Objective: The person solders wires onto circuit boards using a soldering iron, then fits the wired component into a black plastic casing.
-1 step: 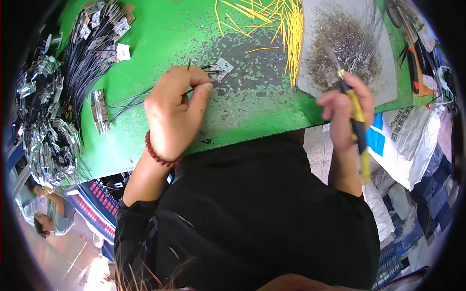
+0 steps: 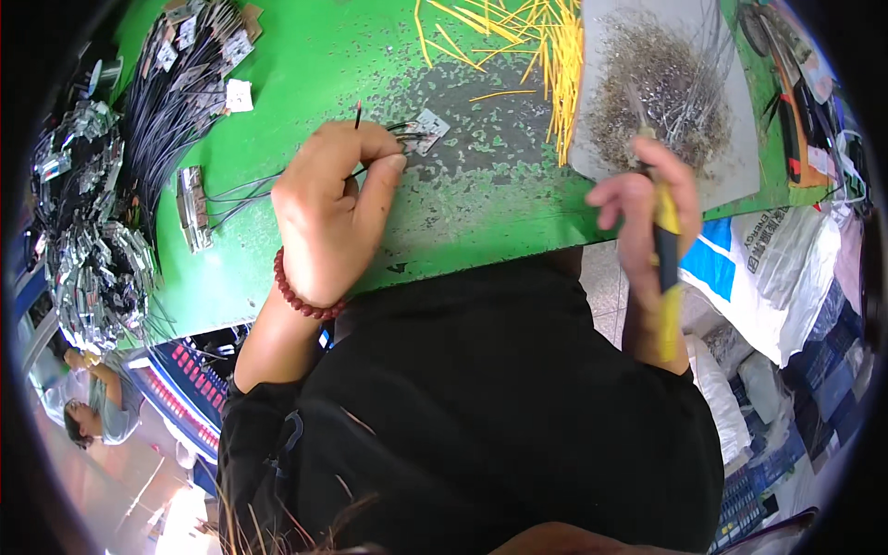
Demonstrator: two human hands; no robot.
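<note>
My left hand (image 2: 328, 213), wearing a beaded red bracelet, rests on the green bench with thumb and forefinger closed on thin black wires (image 2: 245, 187). Just past the fingertips the wires meet a small pale square board (image 2: 430, 130); one dark wire end (image 2: 358, 115) sticks up above the knuckles. The wires' other ends run left to a silvery metal strip (image 2: 193, 210). My right hand (image 2: 652, 199) is wrapped round what looks like a soldering iron (image 2: 666, 250) with a yellow and black handle. Its slim metal tip is raised over the grey sheet, somewhat blurred.
A grey sheet (image 2: 740, 171) bears brown debris and thin silvery strands. Yellow tubes (image 2: 564, 79) lie beside it. Bundled black wires with boards (image 2: 171, 92) and shiny metal parts (image 2: 97, 287) fill the left. An orange-handled tool (image 2: 803, 153) lies right. Another person (image 2: 102, 407) sits far left.
My right hand has moved slightly left with the soldering iron, whose handle now hangs more upright. My left hand stays almost where it was, still on the wires.
</note>
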